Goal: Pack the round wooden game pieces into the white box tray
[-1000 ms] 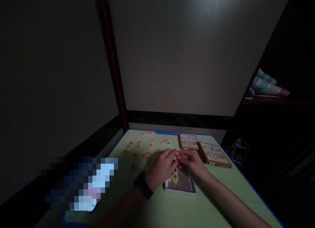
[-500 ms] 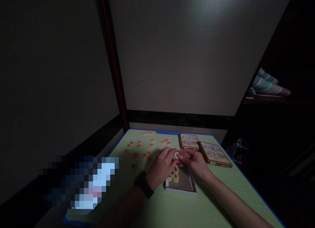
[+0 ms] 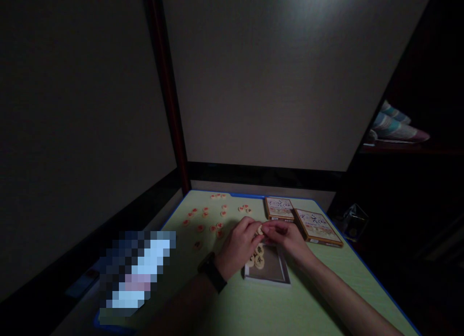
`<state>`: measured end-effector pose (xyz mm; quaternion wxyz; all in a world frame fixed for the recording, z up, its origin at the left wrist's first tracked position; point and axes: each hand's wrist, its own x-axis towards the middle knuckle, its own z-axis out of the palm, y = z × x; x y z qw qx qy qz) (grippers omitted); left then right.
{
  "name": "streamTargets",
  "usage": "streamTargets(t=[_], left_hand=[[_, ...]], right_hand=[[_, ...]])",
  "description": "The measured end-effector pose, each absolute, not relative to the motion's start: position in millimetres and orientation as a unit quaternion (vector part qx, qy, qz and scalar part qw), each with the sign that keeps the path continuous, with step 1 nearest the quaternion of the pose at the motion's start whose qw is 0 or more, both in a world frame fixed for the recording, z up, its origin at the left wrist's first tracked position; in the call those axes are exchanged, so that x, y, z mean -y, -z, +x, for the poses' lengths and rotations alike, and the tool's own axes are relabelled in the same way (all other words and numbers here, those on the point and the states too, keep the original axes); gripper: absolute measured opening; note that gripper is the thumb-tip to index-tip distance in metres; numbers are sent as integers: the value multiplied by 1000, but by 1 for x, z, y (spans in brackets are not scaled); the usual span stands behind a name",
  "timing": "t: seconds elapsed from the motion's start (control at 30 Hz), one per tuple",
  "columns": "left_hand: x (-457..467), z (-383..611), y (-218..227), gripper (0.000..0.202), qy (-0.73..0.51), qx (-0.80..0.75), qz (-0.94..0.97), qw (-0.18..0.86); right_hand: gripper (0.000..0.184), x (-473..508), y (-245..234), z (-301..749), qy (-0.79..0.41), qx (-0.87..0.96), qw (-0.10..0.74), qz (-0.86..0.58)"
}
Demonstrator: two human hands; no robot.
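Note:
My left hand [image 3: 242, 241], with a dark watch [image 3: 212, 272] at its wrist, is closed around a round pale xiangqi piece [image 3: 260, 229]. From the other side, the fingertips of my right hand [image 3: 284, 235] pinch the same piece and cover part of its face. Just below both hands lies a shallow open tray [image 3: 273, 268]. Several black-marked xiangqi pieces [image 3: 258, 261] rest in its left part, some hidden by my left hand.
Red-marked pieces [image 3: 200, 228] are scattered over the left of the green table [image 3: 232, 307], with another small cluster [image 3: 245, 208] toward the back. Two printed boxes, one at the back [image 3: 279, 206] and one at the right [image 3: 317, 225], lie flat. A pixelated bright area [image 3: 141, 273] covers the left edge.
The fingers of my right hand have shifted slightly over the piece, so its marking shows less. Otherwise hands, tray and scattered pieces stay in place.

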<state>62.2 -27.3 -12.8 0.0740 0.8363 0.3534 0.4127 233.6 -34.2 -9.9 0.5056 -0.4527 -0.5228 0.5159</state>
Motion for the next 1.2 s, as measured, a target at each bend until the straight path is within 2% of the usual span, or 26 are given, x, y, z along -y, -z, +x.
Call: streamTargets(t=[0.33, 0.43, 0.6, 0.77, 0.97, 1.2], left_hand=[[30, 64, 10, 21, -438, -346, 820, 127], [29, 65, 11, 23, -453, -353, 801, 169], [22, 66, 15, 25, -492, -356, 753, 254], [21, 65, 12, 16, -506, -358, 730, 288], [32, 65, 1, 19, -468, -416, 744, 231], [31, 57, 5, 24, -433, -394, 801, 124]], right_hand=[[47, 36, 10, 230, -534, 507, 514, -441], [48, 37, 9, 230, -547, 495, 517, -434], [51, 35, 7, 234, -519, 456, 571, -443], [57, 35, 3, 236, -508, 438, 591, -448], [44, 37, 1, 230, -565, 426, 554, -439], [23, 40, -5, 230, -623, 436, 497, -418]])
